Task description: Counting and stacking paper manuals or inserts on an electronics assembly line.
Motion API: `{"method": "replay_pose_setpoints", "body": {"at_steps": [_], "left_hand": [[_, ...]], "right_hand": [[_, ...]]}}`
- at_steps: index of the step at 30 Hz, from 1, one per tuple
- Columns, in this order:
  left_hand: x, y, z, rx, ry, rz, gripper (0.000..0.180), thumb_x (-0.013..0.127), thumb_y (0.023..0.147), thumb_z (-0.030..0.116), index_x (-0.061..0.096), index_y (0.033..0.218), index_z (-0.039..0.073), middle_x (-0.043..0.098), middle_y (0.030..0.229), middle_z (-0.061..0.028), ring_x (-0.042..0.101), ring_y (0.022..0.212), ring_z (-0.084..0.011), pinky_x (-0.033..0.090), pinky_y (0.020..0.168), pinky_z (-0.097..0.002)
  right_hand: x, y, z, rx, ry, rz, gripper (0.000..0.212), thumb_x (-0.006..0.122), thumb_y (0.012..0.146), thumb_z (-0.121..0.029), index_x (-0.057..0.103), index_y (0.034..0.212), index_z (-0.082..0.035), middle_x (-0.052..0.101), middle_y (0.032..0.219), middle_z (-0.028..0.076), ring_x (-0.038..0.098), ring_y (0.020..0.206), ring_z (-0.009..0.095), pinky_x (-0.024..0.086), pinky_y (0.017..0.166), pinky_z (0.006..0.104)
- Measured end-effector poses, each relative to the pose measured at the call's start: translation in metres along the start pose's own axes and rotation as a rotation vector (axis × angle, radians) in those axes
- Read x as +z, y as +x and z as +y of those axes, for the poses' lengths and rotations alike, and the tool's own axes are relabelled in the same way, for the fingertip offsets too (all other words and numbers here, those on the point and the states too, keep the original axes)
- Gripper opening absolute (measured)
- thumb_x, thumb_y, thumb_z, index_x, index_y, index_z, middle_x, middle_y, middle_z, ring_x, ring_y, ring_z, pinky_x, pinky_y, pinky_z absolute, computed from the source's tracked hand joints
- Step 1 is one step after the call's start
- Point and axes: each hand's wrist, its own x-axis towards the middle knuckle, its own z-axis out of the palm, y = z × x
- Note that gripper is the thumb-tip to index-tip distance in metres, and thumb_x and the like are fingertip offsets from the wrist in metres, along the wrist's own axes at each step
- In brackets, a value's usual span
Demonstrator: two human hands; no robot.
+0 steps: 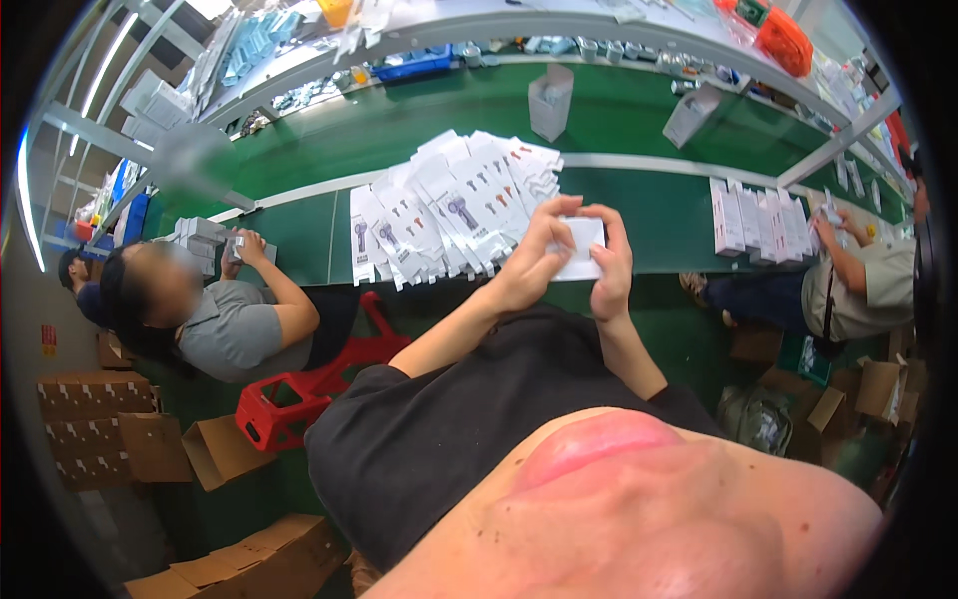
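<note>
Between my two hands is a small white carton (579, 252), held up over the near edge of the green table. My left hand (534, 258) grips its left side, with bent fingers reaching over the top. On the other side, my right hand (613, 262) has its thumb against the front and its fingers curled behind the upper edge. Just left of my hands lies a fanned pile of flat printed white cartons (439, 215), showing pictures of a handheld device and attachments.
An open white carton (549, 108) stands on the green belt beyond, with another tilted one (691, 115) to its right. Co-workers handle boxes at left (235, 324) and right (878, 265). A red stool (289, 399) and brown cartons (155, 444) occupy the floor at left.
</note>
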Motion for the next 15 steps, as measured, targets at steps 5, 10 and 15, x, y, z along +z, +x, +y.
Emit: {"method": "replay_pose_setpoints", "body": {"at_steps": [5, 10, 15], "left_hand": [[-0.008, -0.002, -0.004, -0.148, 0.025, 0.037, 0.022, 0.05, 0.086, 0.0, 0.049, 0.108, 0.006, 0.043, 0.142, -0.0166, 0.039, 0.133, -0.0323, 0.03, 0.113, -0.0418], [-0.023, -0.014, -0.016, 0.058, 0.031, 0.015, 0.067, 0.072, 0.083, 0.018, 0.042, 0.142, 0.007, 0.044, 0.146, -0.0163, 0.044, 0.13, -0.0323, 0.037, 0.109, -0.0437], [-0.053, -0.019, -0.029, 0.348, 0.726, -0.154, 0.097, 0.087, 0.066, 0.025, 0.037, 0.148, 0.009, 0.045, 0.146, -0.0177, 0.046, 0.132, -0.0357, 0.036, 0.111, -0.047]], "right_hand": [[0.005, 0.005, 0.008, -0.05, -0.385, -0.018, 0.053, 0.047, 0.072, -0.001, 0.054, 0.124, -0.003, 0.058, 0.12, 0.012, 0.054, 0.105, 0.025, 0.041, 0.098, 0.0316], [0.003, -0.004, 0.004, 0.018, -0.157, -0.01, 0.051, 0.059, 0.076, -0.005, 0.055, 0.126, -0.004, 0.06, 0.12, 0.012, 0.056, 0.106, 0.023, 0.042, 0.097, 0.0315], [0.005, -0.019, -0.003, -0.214, -0.679, -0.059, 0.054, 0.071, 0.076, -0.011, 0.055, 0.127, -0.004, 0.061, 0.117, 0.012, 0.057, 0.102, 0.024, 0.043, 0.094, 0.0309]]}}
